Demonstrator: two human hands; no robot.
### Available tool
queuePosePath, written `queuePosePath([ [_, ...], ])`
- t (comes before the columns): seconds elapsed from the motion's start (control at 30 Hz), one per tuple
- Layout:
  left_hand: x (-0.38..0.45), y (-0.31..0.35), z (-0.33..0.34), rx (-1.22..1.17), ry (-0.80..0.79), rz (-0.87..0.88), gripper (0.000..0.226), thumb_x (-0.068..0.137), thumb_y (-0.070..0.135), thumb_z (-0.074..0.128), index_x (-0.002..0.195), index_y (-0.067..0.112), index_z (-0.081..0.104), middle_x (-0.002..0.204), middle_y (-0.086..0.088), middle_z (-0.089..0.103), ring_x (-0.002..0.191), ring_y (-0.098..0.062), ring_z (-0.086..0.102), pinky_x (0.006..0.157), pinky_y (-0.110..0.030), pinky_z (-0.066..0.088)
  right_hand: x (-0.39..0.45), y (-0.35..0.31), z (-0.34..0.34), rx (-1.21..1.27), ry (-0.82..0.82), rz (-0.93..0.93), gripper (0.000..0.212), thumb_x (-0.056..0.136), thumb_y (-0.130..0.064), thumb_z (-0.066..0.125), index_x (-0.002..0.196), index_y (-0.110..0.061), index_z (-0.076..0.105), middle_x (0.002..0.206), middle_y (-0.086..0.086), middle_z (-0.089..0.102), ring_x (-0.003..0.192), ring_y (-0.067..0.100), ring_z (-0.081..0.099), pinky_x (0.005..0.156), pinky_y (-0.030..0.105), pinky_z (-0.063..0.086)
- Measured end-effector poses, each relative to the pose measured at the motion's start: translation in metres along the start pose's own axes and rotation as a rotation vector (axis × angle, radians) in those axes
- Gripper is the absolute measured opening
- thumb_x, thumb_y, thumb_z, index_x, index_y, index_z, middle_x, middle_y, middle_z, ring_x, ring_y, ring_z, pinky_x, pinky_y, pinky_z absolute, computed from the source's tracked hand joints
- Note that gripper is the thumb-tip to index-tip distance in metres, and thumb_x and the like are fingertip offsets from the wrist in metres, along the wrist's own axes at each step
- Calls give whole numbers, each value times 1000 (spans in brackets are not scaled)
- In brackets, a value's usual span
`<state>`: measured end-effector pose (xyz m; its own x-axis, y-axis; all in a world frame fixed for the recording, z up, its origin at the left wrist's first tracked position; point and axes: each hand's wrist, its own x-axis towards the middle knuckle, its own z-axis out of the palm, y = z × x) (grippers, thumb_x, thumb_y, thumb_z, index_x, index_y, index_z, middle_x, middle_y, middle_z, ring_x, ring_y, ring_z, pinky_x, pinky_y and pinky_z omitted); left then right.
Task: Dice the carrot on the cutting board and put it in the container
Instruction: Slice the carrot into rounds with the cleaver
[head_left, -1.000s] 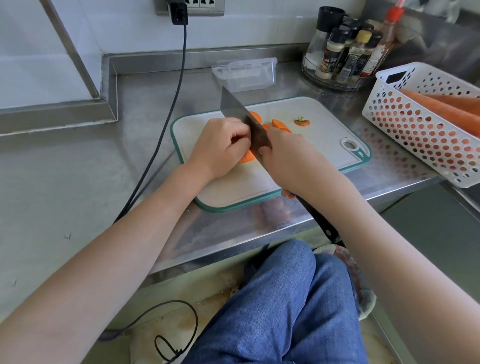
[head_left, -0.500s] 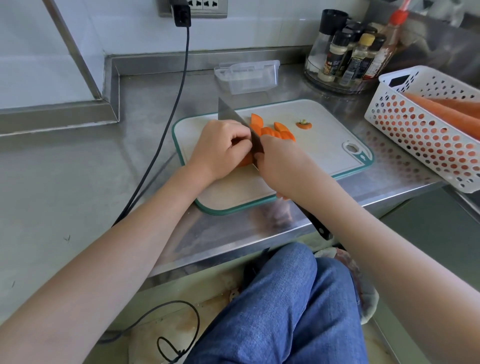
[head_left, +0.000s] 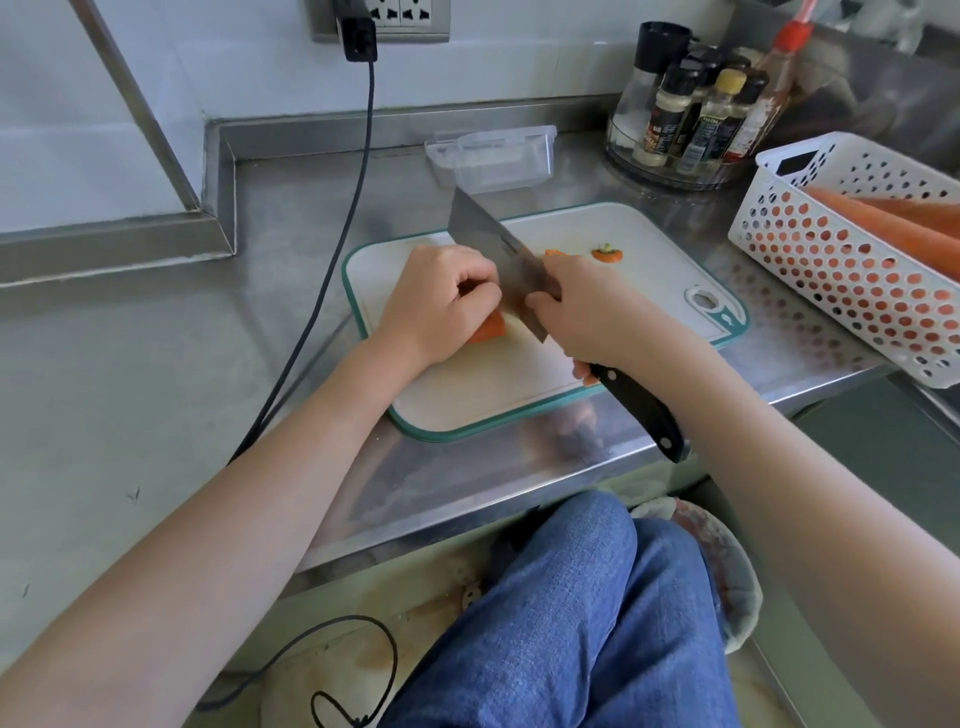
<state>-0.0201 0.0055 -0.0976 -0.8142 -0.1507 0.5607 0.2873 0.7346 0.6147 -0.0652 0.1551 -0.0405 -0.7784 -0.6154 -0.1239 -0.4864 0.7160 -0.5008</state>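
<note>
A white cutting board (head_left: 467, 400) with a teal rim lies on the steel counter. My left hand (head_left: 436, 301) presses down on a piece of carrot (head_left: 488, 328), whose orange end shows below the fingers. My right hand (head_left: 587, 312) grips a cleaver (head_left: 493, 249) with a black handle; the blade is raised and tilted just right of the left knuckles. A cut carrot slice (head_left: 555, 253) peeks out behind the right hand. The carrot top (head_left: 607, 254) lies apart at the board's far side. A clear plastic container (head_left: 493, 158) stands behind the board.
A white perforated basket (head_left: 831, 270) holding whole carrots sits at the right. A round rack of spice bottles (head_left: 691, 124) stands at the back right. A black power cord (head_left: 332, 260) hangs from the wall socket across the counter, left of the board. My knee in jeans is below the counter edge.
The cleaver has lifted from the board and now hangs raised beside the left hand. The cut slices are mostly hidden behind the right hand.
</note>
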Motion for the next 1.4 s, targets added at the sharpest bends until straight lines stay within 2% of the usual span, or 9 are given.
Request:
queuePosePath([
  [0.13, 0, 0, -3, 8, -5, -26, 27, 66, 20, 44, 50, 1, 56, 54, -15, 55, 56, -29, 51, 56, -47, 41, -6, 0, -10, 43, 40, -42, 21, 99, -20, 38, 78, -18, 39, 60, 6, 49, 26, 13, 47, 34, 25, 44],
  [0.27, -1, 3, -8, 0, -1, 2, 25, 66, 17, 47, 49, 35, 52, 54, -7, 58, 57, -24, 54, 57, -41, 44, -9, -2, -11, 63, 31, -45, 25, 99, -20, 37, 74, -20, 36, 57, 7, 49, 25, 11, 46, 34, 23, 42],
  [0.37, -2, 0, -9, 8, -5, -13, 25, 65, 23, 43, 49, 11, 57, 53, -9, 56, 56, -25, 52, 56, -43, 42, -11, -4, -7, 76, 5, -12, 15, 100, -21, 36, 88, -12, 40, 59, 6, 48, 26, 11, 46, 33, 21, 40],
  [0.43, -2, 0, -8, 29, -20, 13, 29, 66, 23, 42, 52, 4, 58, 54, -10, 55, 57, -25, 51, 56, -43, 42, -12, -5, -4, 90, -8, -6, 14, 100, -21, 36, 94, -10, 42, 61, 7, 48, 28, 13, 47, 33, 21, 40],
  [0.67, -2, 1, -7, 27, -31, 39, 30, 66, 23, 42, 55, 3, 60, 56, -10, 56, 59, -24, 51, 57, -42, 41, -13, -7, 1, 68, -14, -14, 23, 101, -21, 35, 114, -7, 48, 64, 9, 53, 24, 9, 47, 30, 19, 38],
  [0.87, -2, 2, -6, 23, -22, 21, 30, 67, 24, 42, 56, 5, 62, 55, -9, 56, 58, -21, 50, 57, -39, 41, -17, -9, 4, 44, 5, -14, 19, 102, -23, 34, 102, -8, 45, 68, 8, 51, 25, 9, 47, 28, 18, 37],
  [1.07, -2, 3, -6, 7, -17, 7, 29, 68, 24, 42, 57, 7, 63, 56, -10, 58, 59, -22, 52, 57, -38, 43, -16, -11, 3, 31, 9, 8, 21, 102, -24, 33, 110, -10, 47, 68, 7, 52, 31, 12, 50, 29, 20, 41],
  [1.2, -2, 3, -6, 4, -19, 14, 26, 69, 24, 43, 57, 10, 62, 57, -8, 58, 59, -19, 51, 58, -38, 43, -18, -14, 3, 12, 18, 6, 18, 102, -24, 33, 105, -11, 46, 69, 7, 52, 29, 11, 49, 29, 19, 40],
  [1.4, -1, 2, -5, 12, -19, 14, 32, 67, 24, 42, 58, 1, 62, 57, -14, 56, 59, -25, 51, 58, -41, 40, -18, -21, 2, -44, -8, 22, 13, 103, -23, 33, 109, -15, 42, 101, 16, 54, 44, 19, 53, 30, 22, 39],
])
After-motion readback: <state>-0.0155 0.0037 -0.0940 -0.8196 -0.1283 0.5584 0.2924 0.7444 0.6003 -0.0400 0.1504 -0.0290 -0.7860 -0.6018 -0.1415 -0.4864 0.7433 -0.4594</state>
